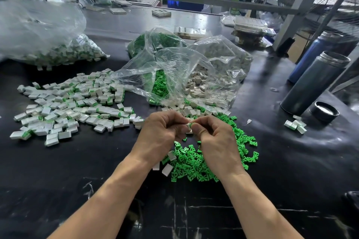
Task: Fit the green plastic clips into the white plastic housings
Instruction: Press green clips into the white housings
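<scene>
Both hands fingertip to fingertip, fingers curled, forearms converging.

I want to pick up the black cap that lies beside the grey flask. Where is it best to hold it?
Grip the black cap by its round outer rim, coming from above. It lies flat on the table with its open side up, apart from the grey flask, so fingers probably fit around it.

Two bare forearms, no visible sleeves, hands seemingly ungloved, ringless

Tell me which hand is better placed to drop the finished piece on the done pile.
Probably the left hand: the pile of finished pieces lies on its side, while the right hand hangs over the loose green clips.
</scene>
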The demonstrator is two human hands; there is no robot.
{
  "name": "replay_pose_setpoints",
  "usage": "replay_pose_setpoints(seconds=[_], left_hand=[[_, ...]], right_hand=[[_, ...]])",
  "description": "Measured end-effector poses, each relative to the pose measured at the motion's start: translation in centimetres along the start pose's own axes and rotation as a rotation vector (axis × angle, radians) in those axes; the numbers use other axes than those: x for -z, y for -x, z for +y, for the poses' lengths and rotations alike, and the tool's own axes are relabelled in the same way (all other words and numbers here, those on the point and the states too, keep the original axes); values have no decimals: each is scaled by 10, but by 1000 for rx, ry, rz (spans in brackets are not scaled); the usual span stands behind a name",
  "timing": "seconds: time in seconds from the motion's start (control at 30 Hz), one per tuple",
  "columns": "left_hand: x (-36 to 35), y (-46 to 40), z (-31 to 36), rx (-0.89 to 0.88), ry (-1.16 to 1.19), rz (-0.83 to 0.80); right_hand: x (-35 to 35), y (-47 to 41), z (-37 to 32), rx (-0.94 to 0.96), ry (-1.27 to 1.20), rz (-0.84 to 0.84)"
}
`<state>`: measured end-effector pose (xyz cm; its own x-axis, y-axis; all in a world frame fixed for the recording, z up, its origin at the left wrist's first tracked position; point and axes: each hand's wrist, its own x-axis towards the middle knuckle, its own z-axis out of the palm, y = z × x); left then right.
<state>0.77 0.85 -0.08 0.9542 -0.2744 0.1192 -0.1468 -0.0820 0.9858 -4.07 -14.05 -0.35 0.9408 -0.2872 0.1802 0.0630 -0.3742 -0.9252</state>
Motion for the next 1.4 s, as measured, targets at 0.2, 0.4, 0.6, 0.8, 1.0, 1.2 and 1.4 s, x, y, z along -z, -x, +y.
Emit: replay_pose_setpoints(seconds=[0.2,0.4,0.6,0.8,1.0,1.2,1.4], left_hand=[[-6,1,0,1,59,50],[-5,1,2,7,36,32],[-4,-1,1,-1,53,29],[-5,-1,2,-3,83,-21],[-12,4,5,-25,178,-121],[-15,5,4,-50,130,-122],[-20,6,3,-49,99,-87]], right_hand=[[-8,4,-2,-31,-81,83],[-4,2,0,-16,-96,56],[-2,1,-6,-62,-153,59],[-5,1,-10,-248,-344,-88],[-10,3,-13,-222,-340,-110],[-14,2,-7,-145,-410,-83],[-21,-2,0,-162,-186,21]])
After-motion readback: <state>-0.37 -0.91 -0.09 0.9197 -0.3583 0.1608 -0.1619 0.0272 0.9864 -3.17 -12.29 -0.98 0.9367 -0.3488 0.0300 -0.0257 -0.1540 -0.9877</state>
